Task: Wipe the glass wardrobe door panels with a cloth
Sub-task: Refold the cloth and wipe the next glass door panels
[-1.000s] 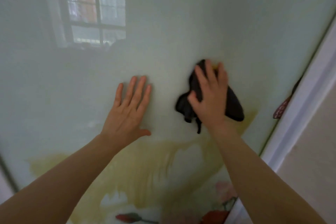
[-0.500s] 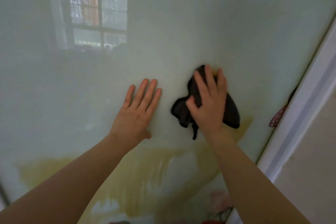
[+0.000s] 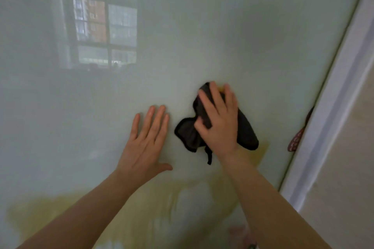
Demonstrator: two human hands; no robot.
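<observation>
Cloth [image 3: 245,133], soft and limp, probably bunches easily; right hand [image 3: 219,125] presses it flat-fingered on glass panel [image 3: 202,26], left hand [image 3: 145,143] spread open beside it.

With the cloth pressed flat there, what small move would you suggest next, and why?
Probably slide the right hand and dark cloth sideways toward the white frame, since that strip of glass panel lies right beside the cloth, while the left hand braces flat.

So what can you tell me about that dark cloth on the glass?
The dark cloth looks soft, nearly black, crumpled rather than folded, with a stitched edge and a small tag dangling below. It lies against the pale glass door, pressed there by the right hand, whose spread fingers cover its middle. The left hand stays apart from it.
</observation>
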